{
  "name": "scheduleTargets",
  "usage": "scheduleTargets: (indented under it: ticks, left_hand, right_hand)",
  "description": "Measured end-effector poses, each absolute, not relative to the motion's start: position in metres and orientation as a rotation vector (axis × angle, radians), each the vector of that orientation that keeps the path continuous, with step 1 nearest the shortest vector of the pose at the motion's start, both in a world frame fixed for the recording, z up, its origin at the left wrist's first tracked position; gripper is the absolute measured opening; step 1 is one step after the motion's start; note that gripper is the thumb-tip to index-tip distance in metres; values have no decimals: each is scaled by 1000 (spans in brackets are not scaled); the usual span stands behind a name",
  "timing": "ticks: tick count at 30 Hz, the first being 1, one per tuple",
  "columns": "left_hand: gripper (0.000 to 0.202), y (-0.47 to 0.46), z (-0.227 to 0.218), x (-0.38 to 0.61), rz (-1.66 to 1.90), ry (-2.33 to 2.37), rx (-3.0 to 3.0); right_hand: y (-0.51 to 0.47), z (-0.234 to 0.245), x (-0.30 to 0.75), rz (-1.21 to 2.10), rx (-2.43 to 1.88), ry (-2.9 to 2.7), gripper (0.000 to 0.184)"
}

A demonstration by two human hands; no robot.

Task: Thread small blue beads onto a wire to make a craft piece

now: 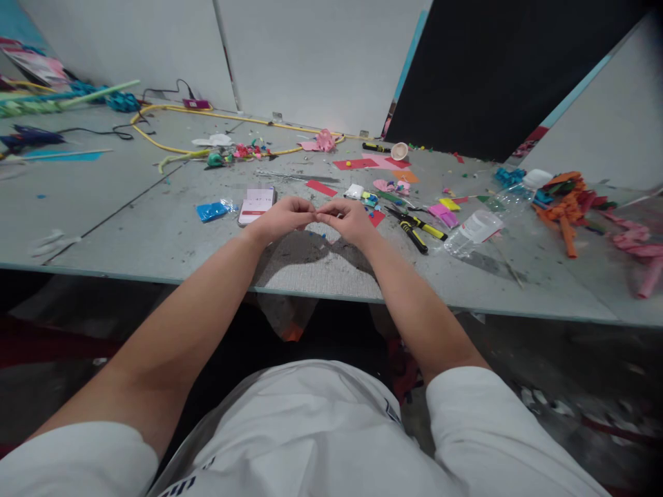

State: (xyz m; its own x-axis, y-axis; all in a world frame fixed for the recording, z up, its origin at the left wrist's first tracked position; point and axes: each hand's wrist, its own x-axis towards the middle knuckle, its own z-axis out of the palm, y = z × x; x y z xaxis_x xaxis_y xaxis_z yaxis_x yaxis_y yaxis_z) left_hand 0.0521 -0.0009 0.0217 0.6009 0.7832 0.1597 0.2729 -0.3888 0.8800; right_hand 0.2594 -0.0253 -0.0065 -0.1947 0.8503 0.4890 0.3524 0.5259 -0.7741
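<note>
Over the grey table, near its front edge, my left hand and my right hand meet at the fingertips. Both are closed in a pinch, and whatever lies between the fingers is too small to make out. Just behind my left wrist is a phone with a lit screen. A blue packet lies left of it. Several small coloured clay-like bits and a white lump sit behind my right hand. To the right of that hand rest yellow-and-black pliers.
A clear plastic bottle lies at right, near crumpled orange paper. Red paper pieces lie farther back. A yellow cable curves along the back, before white panels and a black board.
</note>
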Motion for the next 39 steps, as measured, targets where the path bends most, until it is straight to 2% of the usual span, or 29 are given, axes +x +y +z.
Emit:
scheduleTargets:
  ticks: [6,10,14,20,25,30,39]
  left_hand:
    - [28,-2,20,51,747,788,1949]
    - [29,-2,20,51,763,768,1959]
    - [31,-2,22,54,770,861,1974]
    - [23,6,15,53,823,1099,2005]
    - [18,17,12,44,649,1128,2311]
    - [27,21,10,37,370,992,2471]
    - [25,26,4,45,405,1031,2511]
  right_hand:
    - [-19,-11,262,996,-991,-1633,35]
    - [-21,-7,262,1084,-1027,-1600,45]
    - [-22,-7,261,982,-1036,-1607,37]
    - [-17,-13,260,783,-1167,-1705,21]
    - [-17,-13,259,714,-1284,-1758,20]
    - [-17,-13,260,605,-1339,-1859,18]
    - [-16,-17,262,566,-1331,-1904,17]
